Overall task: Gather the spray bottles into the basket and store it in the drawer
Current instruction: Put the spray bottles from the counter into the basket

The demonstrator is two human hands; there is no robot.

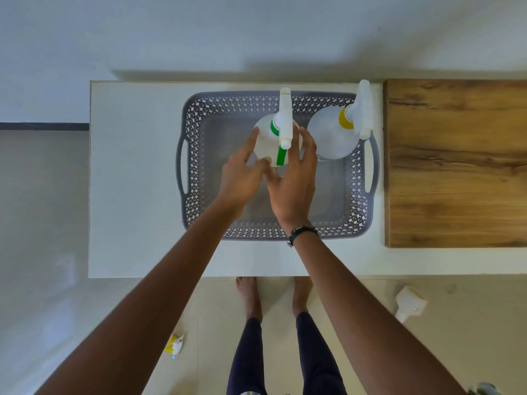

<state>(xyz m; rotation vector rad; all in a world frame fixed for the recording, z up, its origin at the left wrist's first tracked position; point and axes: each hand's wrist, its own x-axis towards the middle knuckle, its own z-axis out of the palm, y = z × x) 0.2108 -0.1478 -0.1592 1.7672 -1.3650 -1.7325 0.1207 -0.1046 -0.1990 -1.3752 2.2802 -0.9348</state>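
Settling the green-collared bottle [273, 138] upright in the basket [199, 155] beside the yellow-collared one [332, 135], both hands [242, 178] [293, 183] flank it, fingers spread (drawer unseen); next, likely gripping the basket's handles.

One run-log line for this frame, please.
stage: loading | basket: two bottles upright | green-collar bottle: left hand, right hand around it | yellow-collar bottle: untouched

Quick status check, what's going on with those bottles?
Both hands, left and right, open around green-collared bottle in basket. Yellow-collared bottle already in. Nothing blocking.
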